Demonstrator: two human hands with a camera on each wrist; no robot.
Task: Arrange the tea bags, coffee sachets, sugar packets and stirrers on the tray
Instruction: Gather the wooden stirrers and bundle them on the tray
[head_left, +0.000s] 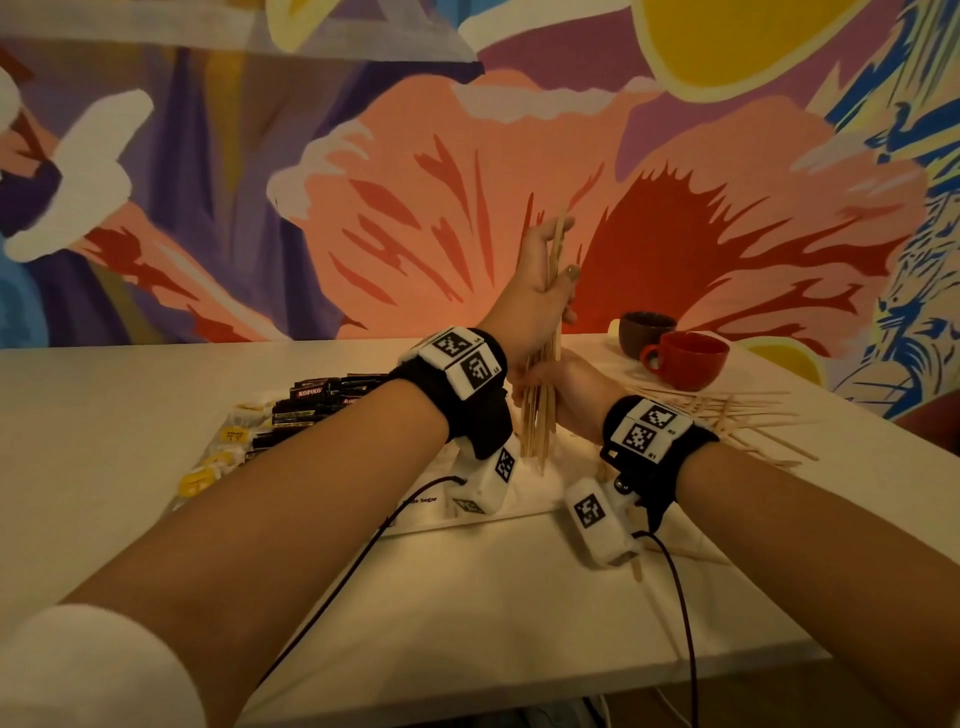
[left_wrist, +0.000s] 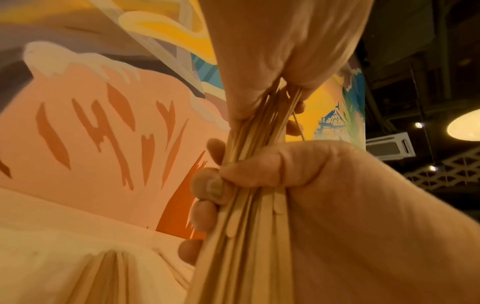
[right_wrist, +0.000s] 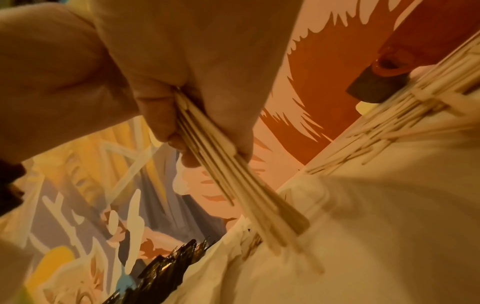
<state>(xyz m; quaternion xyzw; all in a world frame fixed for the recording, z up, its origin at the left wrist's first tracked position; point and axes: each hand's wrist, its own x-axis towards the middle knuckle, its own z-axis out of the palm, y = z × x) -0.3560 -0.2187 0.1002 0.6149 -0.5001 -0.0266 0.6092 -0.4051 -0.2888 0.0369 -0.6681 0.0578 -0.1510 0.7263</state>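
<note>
Stirrers (head_left: 543, 384) stand bunched upright, left hand (head_left: 540, 291) clenched high, right hand (head_left: 558, 387) clenched low; tapping their ends level on the tray (head_left: 519, 512) should square them.

Looks like a café: big painted flower mural (head_left: 467, 182), cups (head_left: 685, 358) at table's (head_left: 130, 415) far right edge, exposed dark ceiling w/ cassette AC (left_wrist: 389, 147), pendant lamp (left_wrist: 465, 127).

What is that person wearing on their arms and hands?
Each wrist carries a black fabric band topped with white square blocks printed with black-and-white coded markers: the left band, the right band. A white box-shaped camera unit hangs under each wrist, trailing a thin dark cable. The forearms are bare; a white sleeve shows on the left arm. The hands wear no gloves.
</note>
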